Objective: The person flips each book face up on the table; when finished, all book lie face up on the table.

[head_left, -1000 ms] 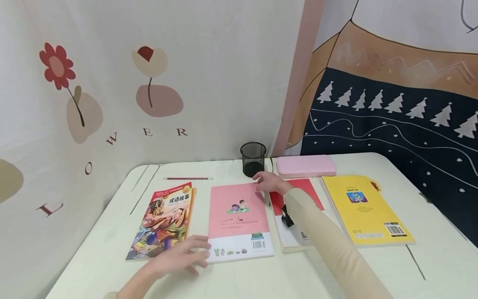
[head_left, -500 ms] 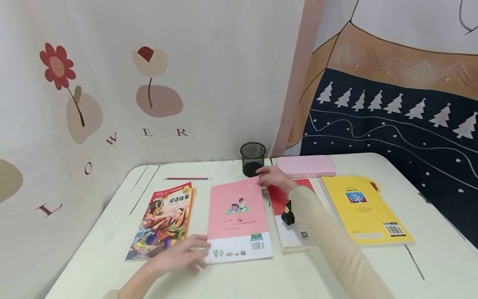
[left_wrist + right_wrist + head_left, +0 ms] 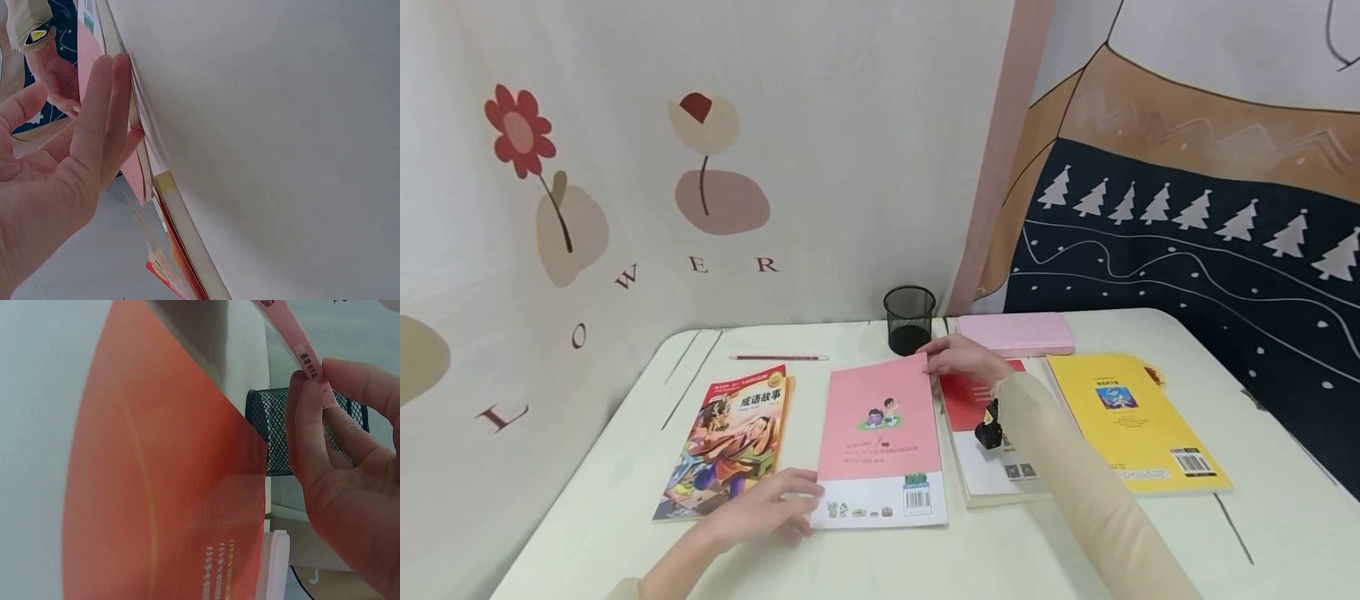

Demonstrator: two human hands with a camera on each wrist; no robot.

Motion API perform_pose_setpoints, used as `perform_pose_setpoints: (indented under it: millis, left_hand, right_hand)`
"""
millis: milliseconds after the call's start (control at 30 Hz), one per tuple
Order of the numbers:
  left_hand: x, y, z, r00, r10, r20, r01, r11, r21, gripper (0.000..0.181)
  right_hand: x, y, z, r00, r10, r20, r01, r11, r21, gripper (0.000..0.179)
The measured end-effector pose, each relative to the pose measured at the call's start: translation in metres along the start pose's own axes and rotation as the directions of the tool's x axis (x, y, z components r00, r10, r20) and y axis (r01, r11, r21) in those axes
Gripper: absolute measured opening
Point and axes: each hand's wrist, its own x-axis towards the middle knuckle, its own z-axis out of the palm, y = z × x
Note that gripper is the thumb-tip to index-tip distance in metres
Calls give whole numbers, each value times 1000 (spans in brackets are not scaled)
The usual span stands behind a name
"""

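A pink and white book (image 3: 850, 404) lies back cover up in the middle of the table, its far right corner raised. My right hand (image 3: 964, 358) pinches that corner; in the right wrist view the thumb and fingers (image 3: 312, 419) hold the end of its pink spine (image 3: 299, 344). At the near left corner is my left hand (image 3: 766, 508). Its fingers (image 3: 94, 119) are straight and lie along the book's edge in the left wrist view, the thumb held apart. Just left of it lies a colourful storybook (image 3: 737, 442) on an orange one.
Right of the pink book is a red and white book (image 3: 966, 400), partly under my right sleeve, then a yellow book (image 3: 1138, 433). Behind stand a black mesh pen cup (image 3: 910, 321) and a pink case (image 3: 1015, 332). A red pencil (image 3: 778, 358) lies back left.
My right hand has taken hold of the pink book's far right corner and lifted it slightly. The left hand has stayed almost in place, its fingers closer against the book's edge.
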Motion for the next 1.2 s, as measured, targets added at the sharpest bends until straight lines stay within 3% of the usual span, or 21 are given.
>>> perform_pose_setpoints:
  millis: [200,500,833,1033,1200]
  left_hand:
    - [0,-3,0,1000,14,-19,-14,1000,18,47]
    - [4,-3,-1,1000,6,-27,-7,1000,-19,69]
    - [8,-2,-8,999,-18,-27,18,1000,-7,73]
    - [11,-1,-8,999,-26,-23,27,999,29,75]
    - [11,1,-3,995,-7,-99,17,995,99,80]
  right_hand:
    - [0,2,-3,998,-48,52,45,997,60,39]
    - [-6,14,-11,984,-155,90,142,980,136,37]
    - [-10,16,-11,967,-245,70,216,934,285,40]
    - [-9,16,-11,977,-212,23,196,935,294,41]
    - [-7,19,-11,988,-152,-9,148,944,293,40]
